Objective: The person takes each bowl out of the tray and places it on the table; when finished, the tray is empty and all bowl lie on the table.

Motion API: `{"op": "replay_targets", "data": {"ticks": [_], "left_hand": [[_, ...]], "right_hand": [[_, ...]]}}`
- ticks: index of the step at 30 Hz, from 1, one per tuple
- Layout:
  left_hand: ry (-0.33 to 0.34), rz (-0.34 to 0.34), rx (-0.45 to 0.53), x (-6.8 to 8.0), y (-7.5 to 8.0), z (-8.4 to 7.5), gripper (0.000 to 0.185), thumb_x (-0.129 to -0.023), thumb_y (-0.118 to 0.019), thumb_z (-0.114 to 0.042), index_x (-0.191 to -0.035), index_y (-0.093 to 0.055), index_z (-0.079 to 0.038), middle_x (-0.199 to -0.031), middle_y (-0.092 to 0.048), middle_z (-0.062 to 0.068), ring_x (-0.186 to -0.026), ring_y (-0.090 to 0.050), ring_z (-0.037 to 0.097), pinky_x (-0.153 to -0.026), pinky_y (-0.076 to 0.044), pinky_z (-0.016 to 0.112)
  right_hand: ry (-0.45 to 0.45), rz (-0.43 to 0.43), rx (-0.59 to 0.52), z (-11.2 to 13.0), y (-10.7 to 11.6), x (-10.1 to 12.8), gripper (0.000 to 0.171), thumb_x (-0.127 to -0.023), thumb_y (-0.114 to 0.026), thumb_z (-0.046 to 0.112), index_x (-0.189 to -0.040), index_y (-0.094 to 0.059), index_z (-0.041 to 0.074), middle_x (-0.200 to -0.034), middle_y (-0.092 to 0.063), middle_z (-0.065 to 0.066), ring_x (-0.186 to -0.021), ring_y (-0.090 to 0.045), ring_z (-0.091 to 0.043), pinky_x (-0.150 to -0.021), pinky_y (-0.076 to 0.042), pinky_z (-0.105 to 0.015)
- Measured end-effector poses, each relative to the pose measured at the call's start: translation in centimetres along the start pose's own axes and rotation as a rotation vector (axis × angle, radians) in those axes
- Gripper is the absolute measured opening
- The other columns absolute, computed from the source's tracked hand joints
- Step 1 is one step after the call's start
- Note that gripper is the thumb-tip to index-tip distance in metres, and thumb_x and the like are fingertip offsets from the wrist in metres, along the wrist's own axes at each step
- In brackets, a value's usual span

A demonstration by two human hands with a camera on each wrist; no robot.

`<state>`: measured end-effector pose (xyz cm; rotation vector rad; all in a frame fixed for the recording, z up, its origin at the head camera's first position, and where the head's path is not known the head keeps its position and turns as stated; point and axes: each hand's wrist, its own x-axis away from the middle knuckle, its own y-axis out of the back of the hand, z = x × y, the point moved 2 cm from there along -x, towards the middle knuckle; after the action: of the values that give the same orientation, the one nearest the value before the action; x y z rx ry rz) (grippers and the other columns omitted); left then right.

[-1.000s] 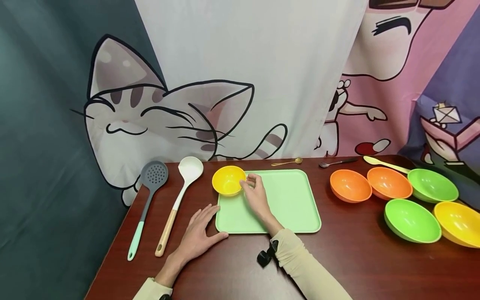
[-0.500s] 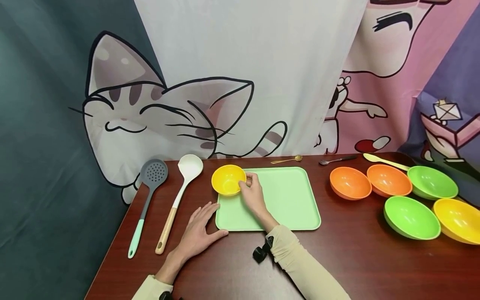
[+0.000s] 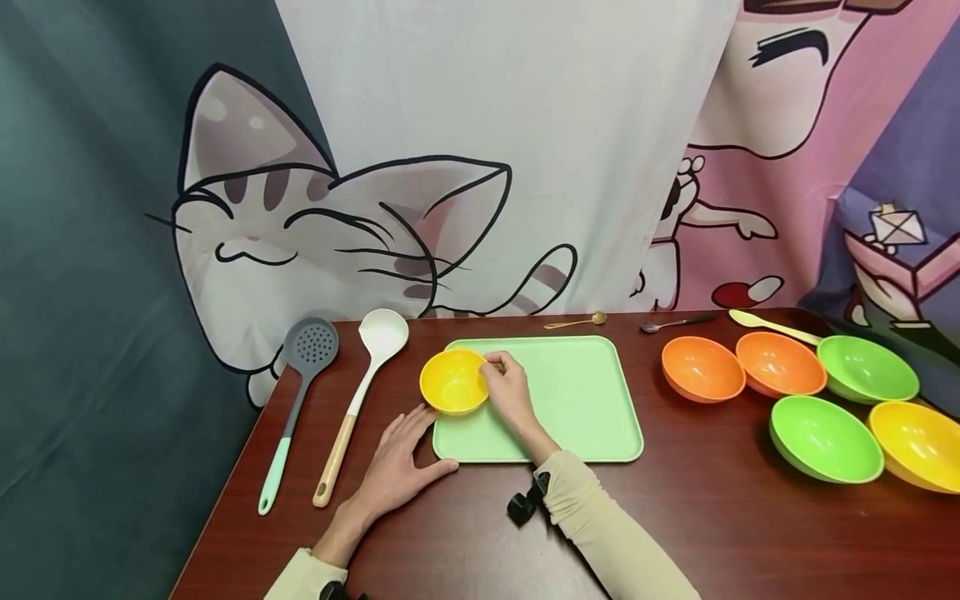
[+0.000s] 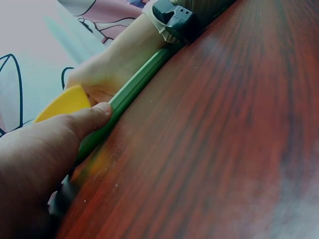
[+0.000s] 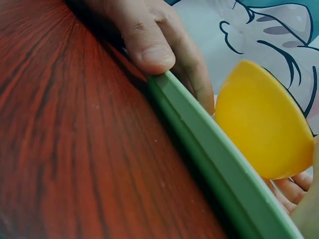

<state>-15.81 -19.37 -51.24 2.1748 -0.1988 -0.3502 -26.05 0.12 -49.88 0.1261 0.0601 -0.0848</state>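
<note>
A small yellow bowl is at the left part of the pale green tray, overlapping its left edge. My right hand pinches the bowl's right rim between thumb and fingers. My left hand lies at the tray's near left corner with fingers extended and thumb spread; in the right wrist view its thumb touches the tray rim. Also in that view, the bowl shows beyond the rim, and part of the right hand is hidden behind it. Whether the bowl's base touches the tray cannot be told.
Left of the tray lie a grey slotted turner and a white ladle. A small gold spoon and a fork lie at the back. Orange bowls, green bowls and a larger yellow bowl stand at the right.
My right hand has taken hold of the small yellow bowl's rim, and the bowl has shifted toward me and slightly left. The left hand has stayed at the tray corner.
</note>
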Motion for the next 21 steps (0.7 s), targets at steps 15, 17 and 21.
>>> {"op": "replay_targets", "data": {"ticks": [15,17,21], "left_hand": [[-0.018,-0.006,0.001,-0.1,0.1,-0.3,0.086,-0.082,-0.071,-0.063,-0.152,-0.044,-0.021,-0.159,-0.039,0.000,-0.150,-0.031,0.021,-0.123,-0.019,0.052],[-0.031,-0.015,-0.005,-0.1,0.1,-0.4,0.086,-0.082,-0.072,-0.062,-0.152,-0.044,-0.020,-0.158,-0.040,0.001,-0.150,-0.032,0.022,-0.122,-0.021,0.054],[-0.034,-0.038,-0.004,0.2,0.2,-0.4,0.086,-0.081,-0.073,-0.061,-0.150,-0.046,-0.018,-0.157,-0.043,0.003,-0.148,-0.035,0.025,-0.121,-0.023,0.055]], "right_hand": [[-0.040,0.031,-0.067,-0.1,0.5,0.4,0.019,-0.092,-0.060,0.012,-0.104,-0.071,0.003,-0.100,-0.070,-0.013,-0.087,-0.061,-0.015,-0.077,-0.049,-0.022],[-0.047,0.038,-0.064,0.0,0.5,0.5,0.020,-0.093,-0.059,0.012,-0.105,-0.071,0.001,-0.101,-0.070,-0.015,-0.088,-0.061,-0.017,-0.076,-0.049,-0.022],[-0.045,0.077,-0.056,1.0,0.6,1.1,0.021,-0.094,-0.056,0.007,-0.108,-0.068,-0.005,-0.104,-0.069,-0.021,-0.093,-0.062,-0.026,-0.075,-0.048,-0.022]]}}
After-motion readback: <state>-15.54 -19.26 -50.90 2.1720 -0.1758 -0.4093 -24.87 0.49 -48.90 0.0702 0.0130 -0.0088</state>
